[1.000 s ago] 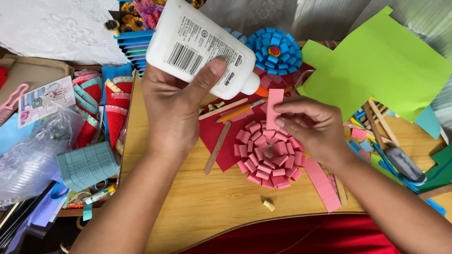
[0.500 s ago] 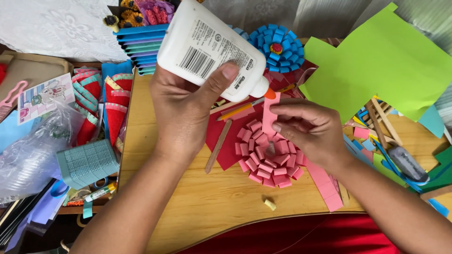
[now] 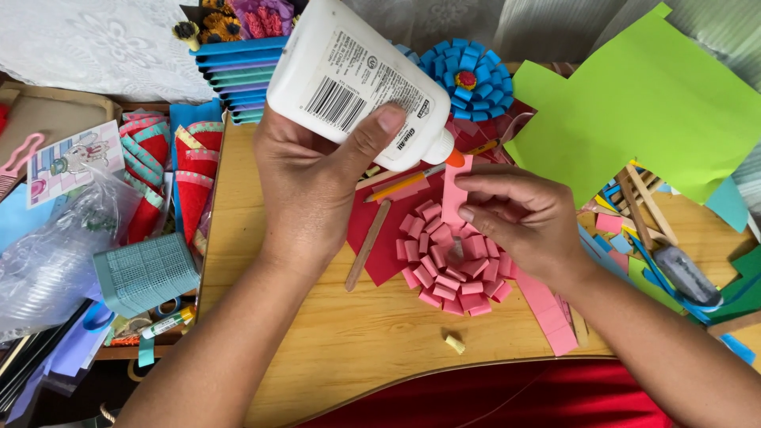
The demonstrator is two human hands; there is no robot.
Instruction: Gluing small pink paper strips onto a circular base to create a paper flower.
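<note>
Gluing step: left hand [image 3: 313, 186] wrapped tight round tilted white glue bottle [image 3: 357, 79], orange nozzle [image 3: 454, 158] touching top of pink paper strip [image 3: 455, 190]. Right hand [image 3: 519, 222] pinches strip upright over pink loop flower [image 3: 452, 265]. Next likely needs gentle squeeze, steady strip.

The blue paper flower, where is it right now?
In the head view the blue paper flower lies at top centre, just right of the tilted white glue bottle and left of the green paper sheet.

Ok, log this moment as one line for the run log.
left hand: tilts white glue bottle, orange tip on pink paper strip | right hand: pinches strip above pink paper flower | surface: wooden table
</note>
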